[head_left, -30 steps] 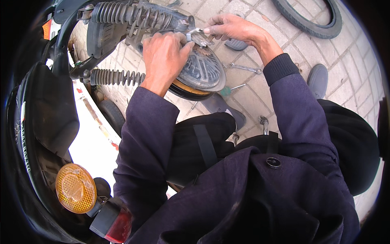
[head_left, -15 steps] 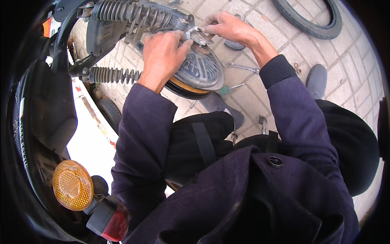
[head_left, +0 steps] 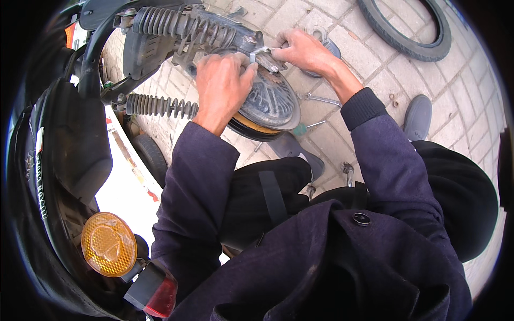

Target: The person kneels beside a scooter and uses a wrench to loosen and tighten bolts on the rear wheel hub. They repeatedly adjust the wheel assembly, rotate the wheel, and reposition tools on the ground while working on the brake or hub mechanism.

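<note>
My left hand [head_left: 225, 85] is closed at the near side of a grimy rear hub assembly, its curled fingertips partly hidden and their hold unclear. A pale silver piece [head_left: 255, 53] lies across the metal bracket [head_left: 266, 61] just beyond it. My right hand [head_left: 300, 53] pinches the right end of that piece. Below both hands is the round, dusty hub cover [head_left: 270, 101] with a black and yellow edge. The upper coil shock [head_left: 160, 24] runs to the bracket area; the lower one [head_left: 155, 105] extends toward my left wrist.
The black scooter body [head_left: 64, 155], amber reflector [head_left: 110, 244] and red lamp [head_left: 160, 297] flank me on the left. On the paving are a loose tyre [head_left: 375, 18], a wrench [head_left: 324, 99], a green-handled screwdriver [head_left: 300, 129], small rings [head_left: 393, 100] and grey shoes [head_left: 417, 117].
The scene sits a little lower in the picture than half a second ago, as the view shifted. Both hands remain at the bracket, with little visible difference in their grip.
</note>
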Demonstrator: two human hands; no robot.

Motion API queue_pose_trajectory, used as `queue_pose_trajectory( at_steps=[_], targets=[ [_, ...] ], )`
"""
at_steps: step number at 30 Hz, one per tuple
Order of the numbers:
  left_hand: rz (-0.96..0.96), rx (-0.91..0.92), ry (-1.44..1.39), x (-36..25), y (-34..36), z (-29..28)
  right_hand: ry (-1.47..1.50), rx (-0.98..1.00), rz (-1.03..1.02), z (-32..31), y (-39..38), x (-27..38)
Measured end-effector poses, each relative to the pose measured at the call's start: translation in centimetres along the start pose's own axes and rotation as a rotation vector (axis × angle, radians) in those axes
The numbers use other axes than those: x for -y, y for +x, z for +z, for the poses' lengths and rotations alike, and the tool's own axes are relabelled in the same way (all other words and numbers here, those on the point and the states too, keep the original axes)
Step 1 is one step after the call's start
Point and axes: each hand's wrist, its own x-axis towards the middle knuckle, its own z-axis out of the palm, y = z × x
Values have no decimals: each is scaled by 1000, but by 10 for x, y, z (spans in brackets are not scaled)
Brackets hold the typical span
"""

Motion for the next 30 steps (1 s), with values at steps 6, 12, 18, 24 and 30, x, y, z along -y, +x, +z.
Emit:
queue_pose_trajectory(
  at_steps=[6,12,18,24,30],
  targets=[
    [-106,19,-79,-2,1,2,-29,-18,18,0,4,2],
    [-97,37,-61,-2,2,0,283,92,-16,-2,2,-5],
    [-46,12,-66,0,1,1,321,111,82,-14,-10,-12],
    [83,-48,-150,-7,-19,-24,329,25,142,-24,-18,-12],
    [375,153,55,-30,-62,-32,146,189,-37,-14,-10,7]
  ],
)
